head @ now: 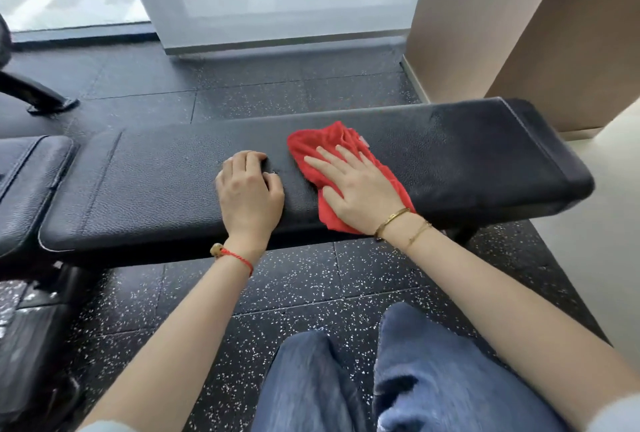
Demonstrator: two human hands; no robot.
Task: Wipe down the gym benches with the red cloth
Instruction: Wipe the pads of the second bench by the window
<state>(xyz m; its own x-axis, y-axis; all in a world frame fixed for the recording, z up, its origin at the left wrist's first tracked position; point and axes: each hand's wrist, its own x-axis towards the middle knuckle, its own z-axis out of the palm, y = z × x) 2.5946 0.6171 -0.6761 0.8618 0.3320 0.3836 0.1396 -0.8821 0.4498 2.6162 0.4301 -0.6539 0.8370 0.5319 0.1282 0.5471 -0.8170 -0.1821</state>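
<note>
1. Left hand (250, 193): fingers curled, knuckles resting on the black bench (166, 189), holding nothing; I would keep it braced there.
2. Right hand (356, 185): fingers spread flat, pressing the red cloth (332, 140) onto the padding mid-bench.
3. I would use firm, overlapping strokes.
4. Open padding runs rightward to the rounded end edge; the near edge lies under my wrist.

A gym: padded bench (173, 185) on speckled rubber floor tiles (277, 293).
</note>
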